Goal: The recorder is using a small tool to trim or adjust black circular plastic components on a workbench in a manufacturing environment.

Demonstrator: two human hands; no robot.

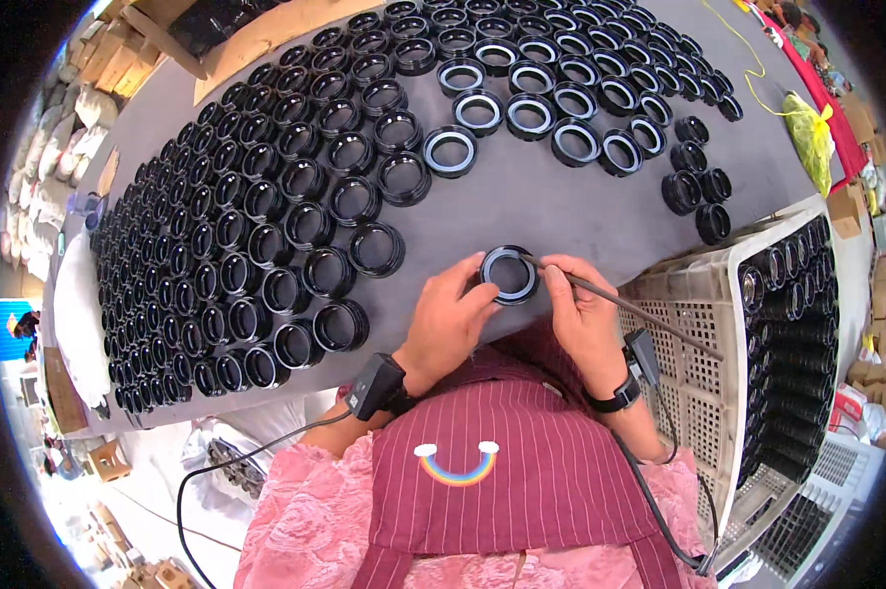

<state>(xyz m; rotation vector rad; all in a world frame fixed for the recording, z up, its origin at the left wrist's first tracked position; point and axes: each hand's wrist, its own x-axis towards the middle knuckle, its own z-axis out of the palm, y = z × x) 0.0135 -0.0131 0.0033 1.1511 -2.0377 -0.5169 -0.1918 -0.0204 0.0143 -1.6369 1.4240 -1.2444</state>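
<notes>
Near the table's front edge, my left hand (450, 319) grips a black ring (509, 301) by its left side. A pale grey-blue band lines the inside of this ring. My right hand (582, 312) is closed around a thin dark rod (649, 319), whose tip meets the ring's upper right rim. The rod slants down to the right past my wrist. Just beyond the held ring stand several similar rings with pale inner bands, the closest being a banded ring (451, 151). All-black rings (376, 249) fill the left of the table in rows.
A grey table (521, 211) spreads out ahead. At my right a pale plastic crate (674, 344) holds stacked black rings (791, 344). A small group of black rings (698, 187) stands near the table's right edge, with a yellow-green bag (808, 142) beyond. Cables run from both wrists.
</notes>
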